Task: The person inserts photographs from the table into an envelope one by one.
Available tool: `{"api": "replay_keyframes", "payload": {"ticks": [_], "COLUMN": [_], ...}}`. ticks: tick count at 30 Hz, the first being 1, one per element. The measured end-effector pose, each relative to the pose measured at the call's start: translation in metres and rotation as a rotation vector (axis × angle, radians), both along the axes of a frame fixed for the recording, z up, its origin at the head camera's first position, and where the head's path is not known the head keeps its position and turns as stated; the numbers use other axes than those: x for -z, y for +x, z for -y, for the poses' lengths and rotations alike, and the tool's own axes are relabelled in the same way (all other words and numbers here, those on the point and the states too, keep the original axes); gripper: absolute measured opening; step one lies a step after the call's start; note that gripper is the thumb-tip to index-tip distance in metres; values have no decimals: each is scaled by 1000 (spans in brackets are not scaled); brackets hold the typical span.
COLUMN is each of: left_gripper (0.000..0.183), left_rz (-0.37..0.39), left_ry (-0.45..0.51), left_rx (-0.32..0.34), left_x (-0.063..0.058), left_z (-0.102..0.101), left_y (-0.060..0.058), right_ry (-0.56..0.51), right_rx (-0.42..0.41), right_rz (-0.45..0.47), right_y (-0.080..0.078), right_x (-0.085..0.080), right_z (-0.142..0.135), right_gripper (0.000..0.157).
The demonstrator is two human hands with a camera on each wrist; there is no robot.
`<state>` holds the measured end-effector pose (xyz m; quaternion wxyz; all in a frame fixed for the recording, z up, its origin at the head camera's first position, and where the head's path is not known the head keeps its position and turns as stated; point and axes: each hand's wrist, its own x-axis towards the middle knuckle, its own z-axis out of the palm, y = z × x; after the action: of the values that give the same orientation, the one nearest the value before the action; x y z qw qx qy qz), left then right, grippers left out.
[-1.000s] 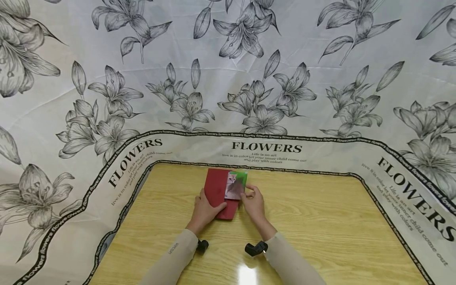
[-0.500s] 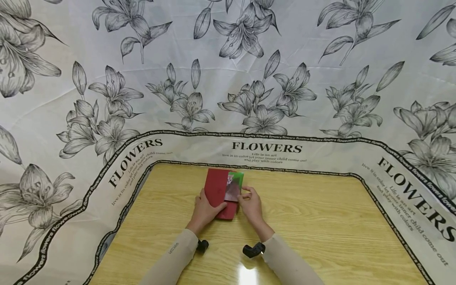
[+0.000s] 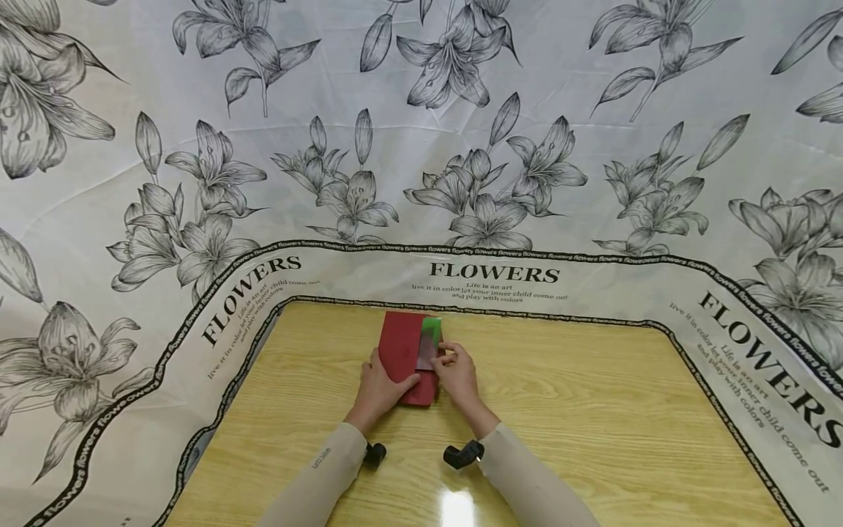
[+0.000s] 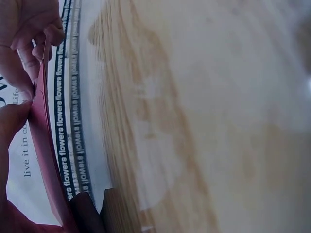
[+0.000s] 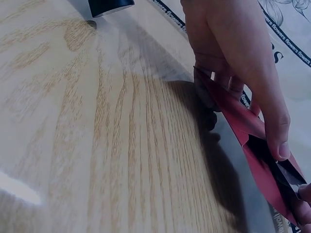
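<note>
A red envelope (image 3: pixel 398 348) is held upright-long above the far part of the table, its opening on the right side. My left hand (image 3: pixel 378 386) grips it from the lower left, thumb on the front and fingers behind. A picture card (image 3: pixel 426 353) with a green edge sticks partly out of the opening; the envelope hides the rest of it. My right hand (image 3: pixel 459 375) pinches the card's right edge. In the right wrist view, the left thumb (image 5: pixel 279 141) lies by the envelope's gaping mouth (image 5: pixel 262 153), and right fingertips show at the lower right edge.
The wooden table (image 3: pixel 566 410) spreads around both hands. A white floral cloth (image 3: pixel 494 176) rises behind and along its sides. Each sleeve carries a black wrist camera (image 3: pixel 463 455).
The right hand has moved left, and the card has slid further into the envelope. Its cat picture has gone out of sight. The left hand and envelope stay in place.
</note>
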<state>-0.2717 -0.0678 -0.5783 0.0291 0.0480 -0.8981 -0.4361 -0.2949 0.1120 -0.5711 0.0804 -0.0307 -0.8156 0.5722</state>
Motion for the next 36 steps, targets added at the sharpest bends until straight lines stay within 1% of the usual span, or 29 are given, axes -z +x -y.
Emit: {"api": "replay_keyframes", "payload": {"ticks": [6, 13, 17, 23, 31, 36], "left_gripper": [120, 118, 119, 120, 120, 120], "left_rz": [2, 0, 6, 2, -2, -15], "left_ry": [-4, -2, 8, 15, 2, -5], "left_rx": [1, -1, -3, -3, -1, 1], "left_x": [1, 1, 0, 0, 1, 4], "left_z": [0, 0, 0, 0, 0, 1], "left_y": [0, -1, -1, -1, -1, -3], "right_ry": [42, 48, 65, 63, 128, 183], "right_rx": [-6, -11, -14, 19, 65, 76], "right_rz": [-3, 5, -9, -6, -14, -66], "right_y": [-3, -6, -8, -9, -11, -11], "right_x": [1, 1, 2, 1, 3, 6], "right_z": [4, 10, 13, 17, 21, 22], "right_gripper": [35, 34, 33, 30, 28, 24]}}
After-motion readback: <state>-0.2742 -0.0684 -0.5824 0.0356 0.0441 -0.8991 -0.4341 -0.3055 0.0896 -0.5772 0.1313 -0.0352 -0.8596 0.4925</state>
